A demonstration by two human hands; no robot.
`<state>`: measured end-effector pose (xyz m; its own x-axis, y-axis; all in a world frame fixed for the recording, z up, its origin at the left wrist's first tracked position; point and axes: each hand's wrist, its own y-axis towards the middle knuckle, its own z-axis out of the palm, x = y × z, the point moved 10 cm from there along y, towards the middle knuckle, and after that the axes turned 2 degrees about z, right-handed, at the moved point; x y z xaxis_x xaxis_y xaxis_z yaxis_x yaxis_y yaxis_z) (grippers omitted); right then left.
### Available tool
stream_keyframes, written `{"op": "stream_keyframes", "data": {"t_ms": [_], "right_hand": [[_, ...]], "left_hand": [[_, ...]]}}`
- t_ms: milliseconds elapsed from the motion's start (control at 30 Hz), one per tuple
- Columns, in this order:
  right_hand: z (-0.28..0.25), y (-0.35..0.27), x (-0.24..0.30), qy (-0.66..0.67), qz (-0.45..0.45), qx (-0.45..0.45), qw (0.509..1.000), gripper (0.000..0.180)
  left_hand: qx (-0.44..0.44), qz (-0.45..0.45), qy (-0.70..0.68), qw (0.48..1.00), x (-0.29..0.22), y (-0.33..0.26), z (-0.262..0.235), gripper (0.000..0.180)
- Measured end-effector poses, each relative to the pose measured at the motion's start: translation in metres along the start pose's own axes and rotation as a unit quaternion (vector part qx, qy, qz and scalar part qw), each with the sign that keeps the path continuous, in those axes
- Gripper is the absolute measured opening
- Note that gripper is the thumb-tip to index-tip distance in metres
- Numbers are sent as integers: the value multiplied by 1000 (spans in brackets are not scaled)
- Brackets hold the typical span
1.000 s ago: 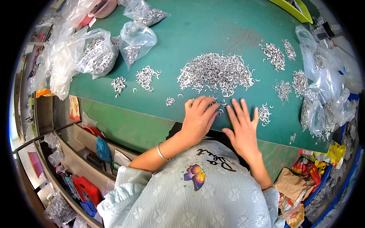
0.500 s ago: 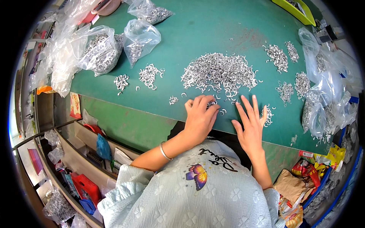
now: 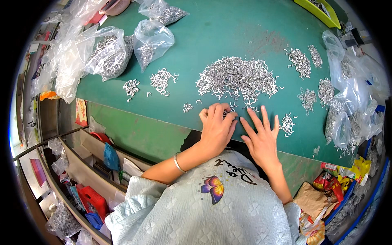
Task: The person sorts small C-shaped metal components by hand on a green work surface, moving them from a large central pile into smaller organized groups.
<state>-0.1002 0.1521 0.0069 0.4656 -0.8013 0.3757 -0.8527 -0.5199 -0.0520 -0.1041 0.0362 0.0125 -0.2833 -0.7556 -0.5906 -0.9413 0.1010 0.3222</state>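
A large pile of small silver C-shaped metal pieces (image 3: 239,77) lies on the green table, just beyond my hands. My left hand (image 3: 216,126) rests at the table's near edge with its fingers curled around a few of these pieces; some show between the thumb and index finger, and the palm side is hidden. Close beside it on the right, my right hand (image 3: 263,141) lies with fingers stretched and spread, the fingertips by loose pieces at the pile's near edge. A small heap of the pieces (image 3: 287,124) sits to the right of that hand.
Smaller heaps lie at left (image 3: 162,81) and right (image 3: 300,62). Clear plastic bags filled with metal pieces stand at far left (image 3: 109,57) and far right (image 3: 347,114). A yellow-green tray (image 3: 322,14) is at the back right corner. Shelves with a red basket (image 3: 92,201) stand lower left.
My right hand has moved left, closer to my left hand and away from the small heap on the right. The left hand stays curled in nearly the same place.
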Motion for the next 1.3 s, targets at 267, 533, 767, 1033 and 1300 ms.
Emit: {"op": "stream_keyframes", "data": {"t_ms": [267,533,767,1033,1300], "right_hand": [[-23,-18,-25,44,33,-99,994,33],[-18,8,-17,29,55,-117,991,37],[-8,9,-6,18,46,-70,996,38],[-2,10,-10,8,55,-66,996,45],[-5,0,-10,80,48,-55,994,48]], "left_hand": [[5,1,18,1000,-2,12,8,34],[34,21,28,999,-9,6,17,30],[16,-14,-8,1000,0,1,0,30],[26,12,-8,1000,-6,-3,13,29],[3,-5,-28,1000,-3,-6,5,28]]}}
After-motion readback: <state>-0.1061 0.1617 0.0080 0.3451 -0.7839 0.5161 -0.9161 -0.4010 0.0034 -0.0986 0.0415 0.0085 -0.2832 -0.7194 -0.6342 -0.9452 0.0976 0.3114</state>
